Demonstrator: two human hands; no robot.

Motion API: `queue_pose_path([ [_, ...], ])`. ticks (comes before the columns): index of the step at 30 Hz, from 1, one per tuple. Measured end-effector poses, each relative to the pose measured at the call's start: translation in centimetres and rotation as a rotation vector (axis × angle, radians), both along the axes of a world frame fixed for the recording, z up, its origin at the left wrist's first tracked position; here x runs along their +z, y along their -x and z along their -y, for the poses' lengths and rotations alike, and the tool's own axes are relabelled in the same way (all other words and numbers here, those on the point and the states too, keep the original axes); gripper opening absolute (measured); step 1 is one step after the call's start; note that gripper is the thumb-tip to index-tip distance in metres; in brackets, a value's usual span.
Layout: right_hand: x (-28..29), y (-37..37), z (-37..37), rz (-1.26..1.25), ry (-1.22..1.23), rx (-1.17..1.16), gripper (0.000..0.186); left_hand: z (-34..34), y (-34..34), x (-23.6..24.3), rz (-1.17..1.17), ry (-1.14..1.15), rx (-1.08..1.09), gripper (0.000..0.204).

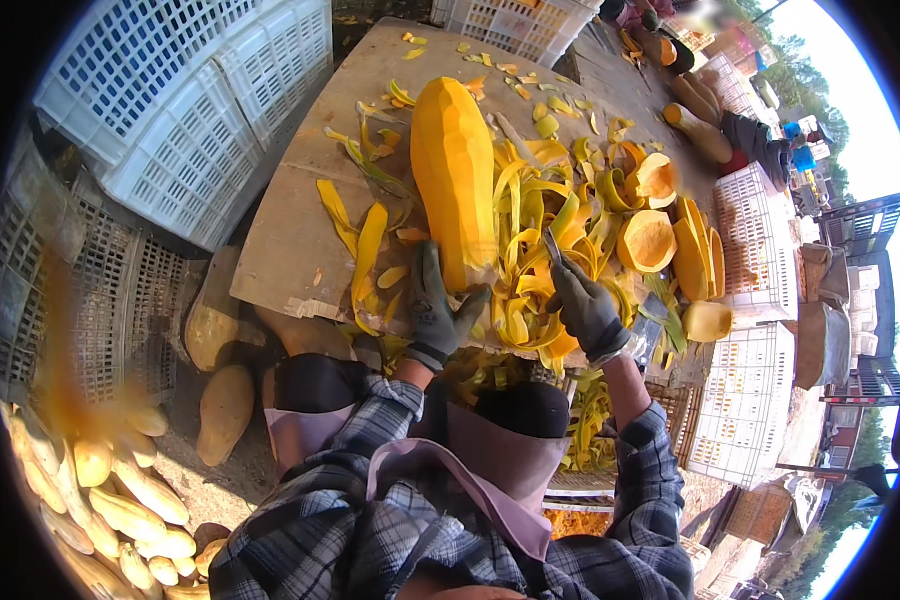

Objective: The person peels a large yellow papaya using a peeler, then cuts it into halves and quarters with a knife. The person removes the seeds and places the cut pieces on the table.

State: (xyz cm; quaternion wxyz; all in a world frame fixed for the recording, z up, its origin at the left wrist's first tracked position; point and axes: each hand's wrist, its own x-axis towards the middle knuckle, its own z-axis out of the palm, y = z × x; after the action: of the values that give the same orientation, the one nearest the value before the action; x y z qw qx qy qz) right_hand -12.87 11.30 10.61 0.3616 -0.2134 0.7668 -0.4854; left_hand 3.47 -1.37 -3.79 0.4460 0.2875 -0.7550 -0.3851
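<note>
A long peeled squash [452,170], bright orange with flat cut facets, lies on the board, its narrow end towards me. My left hand [438,312], in a dark grey glove, holds this near end between fingers and thumb. To the right, my gloved right hand [585,308] is closed round a small tool with a narrow metal blade [552,243]; its handle is hidden, so I cannot tell knife from peeler. The blade is over a heap of curled yellow-green peel strips [530,215], apart from the squash. Cut squash pieces [646,242] sit beyond that hand.
The worn board [300,235] carries scattered peel scraps. White plastic crates [175,150] are stacked at left, with more crates [740,400] at right. Unpeeled squashes [227,415] lie by my left leg, and a pile of pale ones [120,505] is lower left. Other people work at far right.
</note>
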Motion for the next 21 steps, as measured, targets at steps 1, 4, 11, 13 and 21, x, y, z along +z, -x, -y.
queue_pose_path([
  [1,1.2,0.8,2.9,0.012,-0.011,0.028,0.052,0.1,-0.1,-0.1,0.004,-0.015,0.019,0.111],
  [4,1.0,6.8,12.0,-0.079,-0.006,0.125,0.056,-0.4,1.2,3.0,0.016,-0.051,0.033,0.115],
  [11,-10.7,13.9,25.0,-0.43,0.009,0.315,0.053,1.1,2.3,0.9,0.012,-0.054,-0.08,0.118],
  [13,-7.9,8.4,20.1,-0.331,-0.122,0.242,0.053,1.5,1.4,0.1,-0.014,-0.061,-0.062,0.117],
  [21,-6.9,-0.2,-0.8,-0.056,-0.162,0.399,0.051,1.5,1.1,-2.1,-0.088,-0.05,-0.109,0.107],
])
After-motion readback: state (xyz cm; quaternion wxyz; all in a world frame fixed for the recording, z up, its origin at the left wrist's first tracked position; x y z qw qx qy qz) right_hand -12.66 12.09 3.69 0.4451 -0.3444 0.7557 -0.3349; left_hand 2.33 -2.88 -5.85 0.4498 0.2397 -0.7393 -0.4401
